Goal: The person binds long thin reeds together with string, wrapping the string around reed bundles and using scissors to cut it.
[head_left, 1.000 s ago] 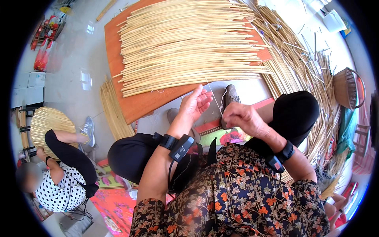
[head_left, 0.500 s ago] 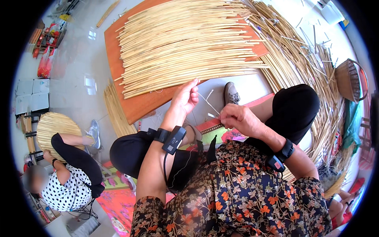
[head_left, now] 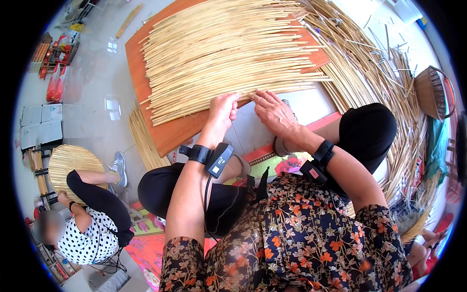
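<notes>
A mat of long, straw-coloured stalks (head_left: 219, 63) lies across an orange-brown board (head_left: 168, 134) in front of me. At its near edge my left hand (head_left: 223, 113) is closed, thumb and forefinger pinching the outermost stalks. Close beside it, on the right, my right hand (head_left: 276, 117) has its fingers bent and pressed together against the same edge. Whatever its fingertips hold is hidden beneath them; no string shows between the hands. A small loop of thin string (head_left: 191, 115) hangs at the mat's near left edge.
Loose stalks (head_left: 360, 73) are heaped along the right, beside a wicker basket (head_left: 430, 92). Another stalk bundle (head_left: 145, 141) leans by the board's left side. At the left, a seated person (head_left: 92, 233) holds a round woven straw piece (head_left: 75, 165). My knees flank the board's near corner.
My right hand has moved up and forward from near my lap to the mat's edge. The white string that hung between my hands is out of sight. My left hand has barely moved.
</notes>
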The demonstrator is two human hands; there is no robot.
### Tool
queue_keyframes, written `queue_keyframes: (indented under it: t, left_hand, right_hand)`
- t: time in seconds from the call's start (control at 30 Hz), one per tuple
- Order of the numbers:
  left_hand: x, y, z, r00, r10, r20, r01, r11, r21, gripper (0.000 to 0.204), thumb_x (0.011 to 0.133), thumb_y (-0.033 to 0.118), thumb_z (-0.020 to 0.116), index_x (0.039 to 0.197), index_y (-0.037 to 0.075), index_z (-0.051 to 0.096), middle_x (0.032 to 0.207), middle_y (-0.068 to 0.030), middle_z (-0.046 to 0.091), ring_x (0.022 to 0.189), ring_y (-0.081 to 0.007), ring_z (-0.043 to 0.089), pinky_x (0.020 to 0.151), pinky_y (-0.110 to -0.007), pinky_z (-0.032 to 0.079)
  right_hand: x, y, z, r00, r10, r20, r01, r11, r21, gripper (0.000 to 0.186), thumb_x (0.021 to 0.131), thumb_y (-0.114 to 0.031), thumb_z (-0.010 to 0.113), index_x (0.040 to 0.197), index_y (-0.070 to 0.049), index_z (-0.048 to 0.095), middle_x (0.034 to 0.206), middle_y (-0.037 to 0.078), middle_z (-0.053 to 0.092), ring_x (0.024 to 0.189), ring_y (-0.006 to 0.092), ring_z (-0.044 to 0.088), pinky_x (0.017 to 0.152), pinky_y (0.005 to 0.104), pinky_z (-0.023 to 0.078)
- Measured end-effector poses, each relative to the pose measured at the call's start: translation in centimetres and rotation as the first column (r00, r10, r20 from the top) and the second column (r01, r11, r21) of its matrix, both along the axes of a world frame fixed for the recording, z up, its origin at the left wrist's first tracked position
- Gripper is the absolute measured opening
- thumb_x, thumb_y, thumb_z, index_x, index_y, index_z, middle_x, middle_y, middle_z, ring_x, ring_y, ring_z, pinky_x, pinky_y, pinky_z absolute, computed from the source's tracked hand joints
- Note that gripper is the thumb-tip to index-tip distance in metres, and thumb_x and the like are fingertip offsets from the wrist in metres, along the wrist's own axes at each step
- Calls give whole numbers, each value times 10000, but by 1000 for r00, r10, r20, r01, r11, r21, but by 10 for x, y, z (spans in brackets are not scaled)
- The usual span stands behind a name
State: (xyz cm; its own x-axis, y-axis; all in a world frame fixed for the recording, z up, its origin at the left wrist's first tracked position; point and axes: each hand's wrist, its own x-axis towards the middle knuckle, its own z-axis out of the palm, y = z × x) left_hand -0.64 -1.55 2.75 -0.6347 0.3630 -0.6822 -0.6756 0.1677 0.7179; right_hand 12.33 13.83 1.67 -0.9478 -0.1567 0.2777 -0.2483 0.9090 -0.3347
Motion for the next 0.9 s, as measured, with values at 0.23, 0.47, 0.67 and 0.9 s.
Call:
queue_keyframes:
  t: [0.23, 0.47, 0.67, 0.9]
  left_hand:
    - [-23, 6, -15, 909, 131, 395, -234, 946, 224, 73, 915, 90, 612, 907, 22, 585, 492, 86, 436, 361, -22, 352, 338, -185, 251]
    - [-28, 12, -26, 882, 180, 435, -315, 913, 259, 102, 857, 45, 637, 906, -14, 570, 529, 67, 448, 385, -34, 364, 359, -201, 269]
    - [-17, 15, -12, 899, 176, 402, -302, 912, 277, 85, 932, 80, 596, 961, 6, 567, 496, 84, 422, 359, -21, 330, 326, -182, 255]
    - [-2, -8, -3, 963, -11, 268, -40, 982, 182, 147, 905, 185, 696, 961, 66, 628, 578, 72, 473, 446, -18, 380, 383, -168, 301]
  right_hand:
    - [-6, 4, -8, 999, 22, 26, -24, 998, 59, 189, 840, -125, 532, 958, -14, 630, 1394, 142, 515, 1351, 294, 427, 1142, 444, 316]
    - [-2, 4, -4, 999, 34, 5, -34, 992, 123, 192, 843, -131, 534, 956, -16, 637, 1396, 141, 514, 1342, 287, 439, 1137, 445, 324]
    - [-12, 10, -3, 997, 48, -56, -51, 997, -57, 146, 823, -92, 563, 926, -2, 614, 1294, 150, 586, 1246, 307, 527, 1065, 409, 409]
    - [42, 13, 41, 994, -84, 63, 100, 934, -342, 75, 811, -49, 601, 864, -41, 549, 894, 142, 607, 828, 364, 622, 669, 440, 519]
